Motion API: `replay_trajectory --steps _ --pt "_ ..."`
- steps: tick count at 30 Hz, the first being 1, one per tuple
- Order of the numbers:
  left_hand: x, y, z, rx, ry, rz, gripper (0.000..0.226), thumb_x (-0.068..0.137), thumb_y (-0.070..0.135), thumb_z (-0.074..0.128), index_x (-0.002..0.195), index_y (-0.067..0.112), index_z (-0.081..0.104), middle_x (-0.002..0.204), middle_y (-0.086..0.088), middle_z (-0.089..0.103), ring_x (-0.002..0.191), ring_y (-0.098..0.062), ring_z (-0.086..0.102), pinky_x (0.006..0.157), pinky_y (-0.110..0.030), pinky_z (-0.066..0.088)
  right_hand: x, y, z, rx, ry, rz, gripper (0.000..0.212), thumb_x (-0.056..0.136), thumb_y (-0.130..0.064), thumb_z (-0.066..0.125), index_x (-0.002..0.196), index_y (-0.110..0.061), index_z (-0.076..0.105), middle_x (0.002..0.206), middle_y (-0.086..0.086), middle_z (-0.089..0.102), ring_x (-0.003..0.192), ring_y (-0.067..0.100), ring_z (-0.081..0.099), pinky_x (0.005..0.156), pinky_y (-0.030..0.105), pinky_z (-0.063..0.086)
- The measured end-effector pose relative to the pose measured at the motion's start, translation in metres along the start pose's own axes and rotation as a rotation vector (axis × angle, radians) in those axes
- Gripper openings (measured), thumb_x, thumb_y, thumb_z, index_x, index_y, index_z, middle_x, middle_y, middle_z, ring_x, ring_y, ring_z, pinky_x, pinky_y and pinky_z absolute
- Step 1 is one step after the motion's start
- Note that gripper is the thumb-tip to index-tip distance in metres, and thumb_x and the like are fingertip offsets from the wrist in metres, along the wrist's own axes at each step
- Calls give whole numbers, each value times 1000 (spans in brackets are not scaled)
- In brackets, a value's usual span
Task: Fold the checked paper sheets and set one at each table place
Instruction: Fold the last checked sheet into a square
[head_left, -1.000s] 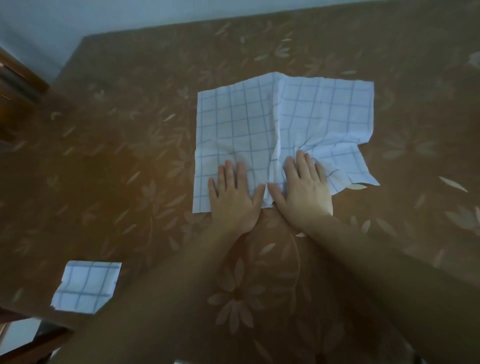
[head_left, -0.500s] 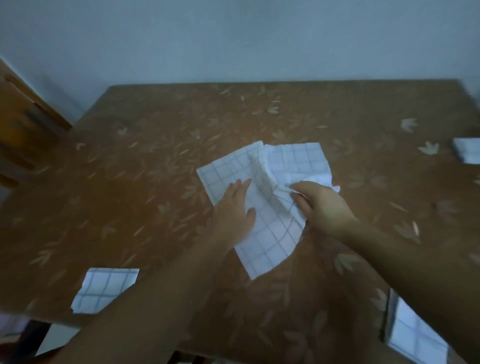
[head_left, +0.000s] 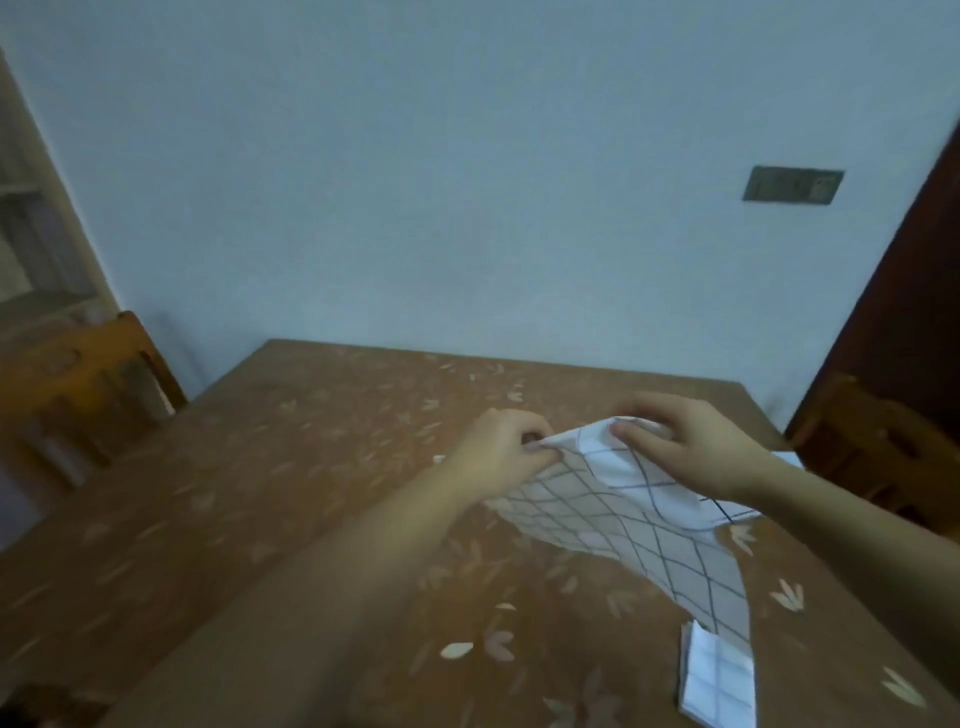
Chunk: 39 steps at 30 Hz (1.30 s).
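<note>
Left hand (head_left: 501, 453) and right hand (head_left: 698, 449) pinch the upper edge of a checked paper sheet (head_left: 618, 519) above the bench (head_left: 249, 499); a folded sheet (head_left: 719, 683) lies below it.

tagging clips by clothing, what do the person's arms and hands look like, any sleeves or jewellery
Both forearms are bare to the frame edge, no sleeves. The left hand and right hand wear no gloves; no watch, bracelet or ring shows, though blur could hide a thin one.
</note>
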<state>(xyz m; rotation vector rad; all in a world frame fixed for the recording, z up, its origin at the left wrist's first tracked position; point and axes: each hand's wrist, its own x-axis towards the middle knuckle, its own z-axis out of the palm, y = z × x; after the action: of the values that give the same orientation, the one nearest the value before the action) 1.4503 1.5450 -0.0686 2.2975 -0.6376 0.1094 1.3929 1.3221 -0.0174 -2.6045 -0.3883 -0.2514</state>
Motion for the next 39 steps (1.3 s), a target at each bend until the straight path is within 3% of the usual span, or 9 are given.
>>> replay_trajectory --steps 3,8,12,15,19,27,31,34,39 --pt "-32 13 -26 -5 48 21 6 85 31 71 82 25 72 84 2 71 81 -16 62 73 -33 48 -25 -27 -18 106 59 83 22 88 -52 58 107 -40 61 101 -24 62 96 -4 56 79 21 43" --pt "-84 25 -65 7 111 -28 12 88 31 67 82 23 73 78 1 68 75 -17 59 68 -33 44 -56 -62 -28 133 -42 141 74 66 -47 84 128 -39 45 109 -12 60 97 5 59 79 17 46" --pt "-122 35 -86 8 195 -55 15 90 27 66 79 19 71 66 8 59 60 -3 49 55 -18 33 -75 -84 -17 268 3 130 73 63 -53 83 123 -36 44 110 -4 63 99 8 61 82 25 48" --pt "-152 46 -96 32 238 -88 17 91 27 64 76 22 68 63 10 56 58 -1 47 53 -15 34 -89 -106 -12 436 34 76 74 68 -38 86 125 -35 39 112 0 62 97 14 64 84 27 53" --pt "-189 68 -100 54 312 -106 18 91 25 64 76 17 68 71 0 63 66 -11 52 57 -19 34 -122 -128 -17 429 -54 -70 103 68 -22 88 144 -41 22 106 -16 55 80 -6 65 71 8 49" --pt "-260 124 -72 121 299 -157 28 97 27 55 74 14 64 64 4 56 62 -10 49 56 -23 32 -200 -126 -27 132 177 -287 31 81 -24 76 110 -25 64 100 -13 65 81 1 59 68 8 39" --pt "-286 139 -74 101 317 -148 32 98 28 55 73 8 62 69 -10 59 65 -15 49 59 -30 32 -231 -127 -34 133 83 -315 60 78 -15 67 132 -34 48 127 -10 53 102 10 57 85 24 49" --pt "-307 149 -80 81 328 -135 35 98 30 54 73 7 60 72 -16 60 65 -15 47 59 -31 32 -243 -142 -36 -79 92 -369 70 78 -18 69 140 -36 43 136 -7 45 97 20 61 81 38 54" --pt "-351 155 -96 111 278 -96 35 100 34 51 74 12 61 68 -4 58 67 -17 51 58 -27 32 -253 -191 -42 201 274 -316 17 83 -12 71 84 -28 74 88 -9 72 83 11 66 72 32 51"
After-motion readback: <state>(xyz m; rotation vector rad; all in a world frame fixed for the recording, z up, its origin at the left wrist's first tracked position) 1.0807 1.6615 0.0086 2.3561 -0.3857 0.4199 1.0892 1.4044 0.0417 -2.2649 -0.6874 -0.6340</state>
